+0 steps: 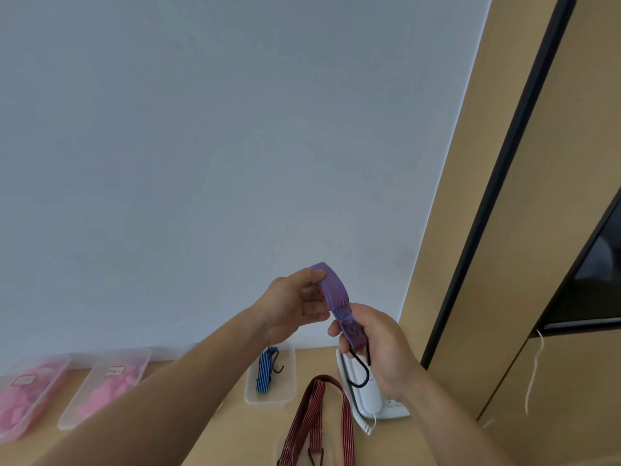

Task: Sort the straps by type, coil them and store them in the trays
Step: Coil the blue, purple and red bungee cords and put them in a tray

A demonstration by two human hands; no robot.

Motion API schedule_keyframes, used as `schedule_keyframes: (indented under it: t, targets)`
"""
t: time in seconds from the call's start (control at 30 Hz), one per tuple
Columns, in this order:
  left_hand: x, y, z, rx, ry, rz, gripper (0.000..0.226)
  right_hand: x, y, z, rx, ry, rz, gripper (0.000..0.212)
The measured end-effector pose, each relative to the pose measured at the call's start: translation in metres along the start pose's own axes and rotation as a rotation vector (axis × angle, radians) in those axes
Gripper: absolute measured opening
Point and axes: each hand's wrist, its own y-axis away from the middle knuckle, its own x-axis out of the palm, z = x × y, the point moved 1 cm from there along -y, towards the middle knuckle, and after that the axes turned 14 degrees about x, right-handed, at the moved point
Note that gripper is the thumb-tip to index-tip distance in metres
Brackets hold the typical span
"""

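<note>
Your right hand (379,348): just above the telephone (369,401). The fingers curl round the gathered lower end of the striped strap (334,294), probably so the turns cannot spring apart.
Your left hand (295,304): up and left of the telephone. Thumb and fingertips pinch the top bend of the strap and seem to be shaping the loop.
Striped strap: in the air above the telephone, between both hands and in no tray. It is a flat woven elastic band with red and blue lengthwise stripes, folded into a flattened loop.
Black hook (361,373): hangs under your right palm, in front of the telephone. It is thin bent wire with a dark finish, and leaving it outside the windings likely keeps it from snagging.
Dark red strap (312,412): just left of the telephone and nearer to you. Flat and finely striped, it lies uncoiled in an open arch on the wooden desk (235,428).
Telephone: smooth white plastic, sitting by the wooden panel.
Clear tray (289,396): just left of the telephone, translucent with rounded corners. It holds a blue strap (265,371) that is folded tight and already stored.
Pink trays (107,381): well left of the telephone, translucent and labelled. The pink contents are too blurred to name.
Wall (201,146): behind the telephone, matte and pale.
</note>
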Motion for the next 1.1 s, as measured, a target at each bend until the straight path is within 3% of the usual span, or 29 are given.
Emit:
schedule_keyframes:
  t: [0.3,0.43,0.63,0.8,1.1]
  targets:
    - [-0.002,-0.003,0.000,-0.024,0.105,-0.068,0.027,0.002,-0.002,-0.004,0.029,0.050,-0.068,0.018]
    - [-0.007,-0.004,0.000,-0.040,0.128,-0.080,0.028,0.003,-0.002,-0.003,0.037,-0.025,0.038,0.036]
    - [-0.008,-0.005,0.004,-0.018,0.062,-0.050,0.021,0.008,-0.004,-0.001,0.038,0.088,-0.169,0.021]
    - [-0.005,-0.005,0.003,0.048,-0.006,-0.027,0.018,0.012,-0.006,0.001,0.114,0.149,-0.316,0.027]
    - [-0.008,-0.002,-0.002,0.222,-0.152,-0.045,0.020,0.013,-0.010,0.003,0.156,0.099,-0.282,0.023]
